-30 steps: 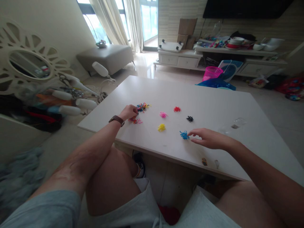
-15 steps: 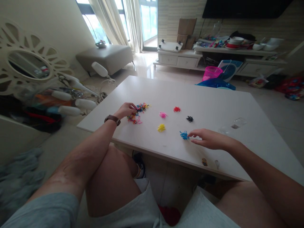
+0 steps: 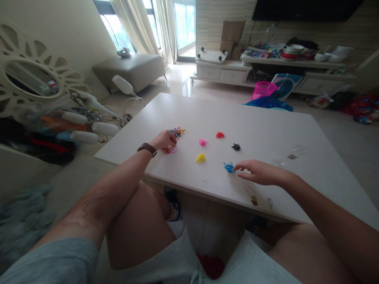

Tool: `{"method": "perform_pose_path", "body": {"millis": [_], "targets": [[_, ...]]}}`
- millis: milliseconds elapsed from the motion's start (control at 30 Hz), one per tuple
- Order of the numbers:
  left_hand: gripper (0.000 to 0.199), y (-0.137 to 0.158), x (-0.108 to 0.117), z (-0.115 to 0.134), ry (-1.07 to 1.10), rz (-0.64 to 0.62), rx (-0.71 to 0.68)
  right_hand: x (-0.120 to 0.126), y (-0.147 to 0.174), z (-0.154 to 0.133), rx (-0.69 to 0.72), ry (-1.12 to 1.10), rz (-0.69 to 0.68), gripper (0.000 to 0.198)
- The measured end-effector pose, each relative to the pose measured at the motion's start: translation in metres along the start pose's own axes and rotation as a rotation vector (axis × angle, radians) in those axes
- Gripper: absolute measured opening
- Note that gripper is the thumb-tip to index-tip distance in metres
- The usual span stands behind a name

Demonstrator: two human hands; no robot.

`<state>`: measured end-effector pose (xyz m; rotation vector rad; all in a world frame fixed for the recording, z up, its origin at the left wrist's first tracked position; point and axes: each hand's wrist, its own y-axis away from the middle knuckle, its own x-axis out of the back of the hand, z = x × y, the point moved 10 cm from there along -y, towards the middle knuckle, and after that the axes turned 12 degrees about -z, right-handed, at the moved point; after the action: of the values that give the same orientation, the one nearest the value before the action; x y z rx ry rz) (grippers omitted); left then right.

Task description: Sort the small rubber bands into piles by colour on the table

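Observation:
My left hand (image 3: 166, 139), a dark watch on its wrist, is closed in a pinch, with a small dark bit, apparently a black rubber band (image 3: 175, 142), at the fingertips. Under and beside it lies a mixed multicoloured pile of rubber bands (image 3: 179, 131), partly hidden by the hand. With fingers apart, my right hand (image 3: 256, 172) rests beside a blue pile (image 3: 228, 167), its fingertips close to it. Sorted by colour, further small piles lie between the hands: pink (image 3: 203, 142), yellow (image 3: 200, 158), red (image 3: 220, 135) and black (image 3: 236, 147).
On the white table (image 3: 251, 122), a clear plastic container (image 3: 291, 156) lies right of my right hand. Two small items, one a yellow-brown figure (image 3: 254, 200), sit near the front edge. White lamp heads (image 3: 106, 129) stand off the left side; a pink basket (image 3: 264, 90) is beyond.
My left hand has moved slightly right and toward me from the mixed pile, its fingers drawn into a pinch. My right hand stays beside the blue pile.

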<state>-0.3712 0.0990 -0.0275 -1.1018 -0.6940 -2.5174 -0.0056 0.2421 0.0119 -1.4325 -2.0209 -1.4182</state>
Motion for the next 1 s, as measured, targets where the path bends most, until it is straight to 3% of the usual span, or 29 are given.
{"method": "perform_pose_path", "body": {"millis": [300,500,633,833,1000], "targets": [[0.016,-0.003,-0.008,0.012,0.025,-0.051,-0.069,0.001,0.001,0.000,0.014,-0.018,0.010,0.040],[0.020,0.011,-0.007,0.046,0.363,-0.012,-0.152,0.004,0.001,-0.004,0.040,-0.013,0.032,0.037],[0.025,0.024,-0.039,0.093,0.597,-0.147,-0.234,0.011,-0.001,-0.013,0.079,-0.021,0.117,0.032],[0.035,0.046,-0.100,0.165,0.815,-0.419,-0.349,0.035,0.004,-0.039,0.193,-0.296,0.440,0.029],[0.036,0.052,-0.125,0.189,0.965,-0.431,-0.378,0.028,-0.003,-0.040,0.241,-0.586,0.559,0.035]]}}
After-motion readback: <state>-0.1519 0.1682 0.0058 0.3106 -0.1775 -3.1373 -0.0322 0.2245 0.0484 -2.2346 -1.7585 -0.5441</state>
